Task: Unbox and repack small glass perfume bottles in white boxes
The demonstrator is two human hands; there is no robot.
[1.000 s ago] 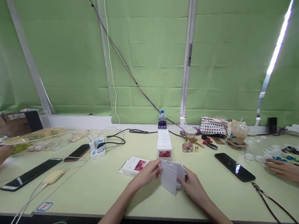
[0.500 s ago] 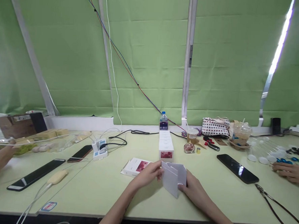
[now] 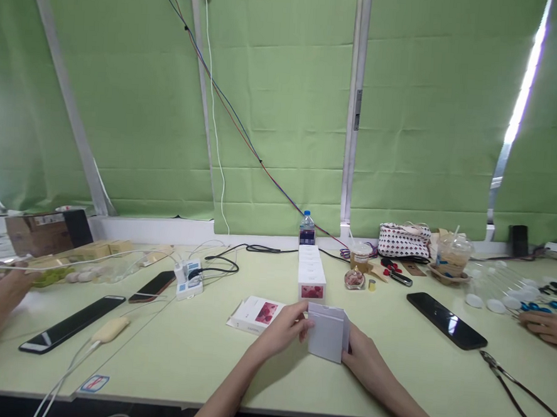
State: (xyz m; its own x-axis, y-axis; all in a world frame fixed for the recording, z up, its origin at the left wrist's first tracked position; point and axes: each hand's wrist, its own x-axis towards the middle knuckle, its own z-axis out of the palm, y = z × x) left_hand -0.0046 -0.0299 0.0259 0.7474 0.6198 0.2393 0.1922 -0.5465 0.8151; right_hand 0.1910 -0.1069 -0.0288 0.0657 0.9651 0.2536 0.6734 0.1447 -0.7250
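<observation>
Between my two hands is a small white cardboard box [image 3: 326, 335], its plain side toward me and a flap edge along its top. My left hand [image 3: 286, 327] has its fingers bent against the box's upper left edge. Wrapped round the right side, my right hand [image 3: 362, 357] grips it with the thumb in front. Flat cartons [image 3: 256, 313] with a pink flower picture lie just left of my left hand. Beyond the held box, a row of white boxes [image 3: 311, 275] with the same kind of picture runs back toward a water bottle [image 3: 307, 229].
A phone [image 3: 446, 319] and a cord with a metal clip [image 3: 491, 358] lie to the right. A glass jar [image 3: 354, 278] and drink cups [image 3: 451, 254] stand behind. On the left are a tablet [image 3: 72, 323], a power strip [image 3: 190, 281] and cables. Other people's hands [image 3: 547, 327] show at both sides.
The white box's front panel, which stood out at an angle, now lies flat against the box. My left fingers have shifted along its upper left edge. The view has moved slightly.
</observation>
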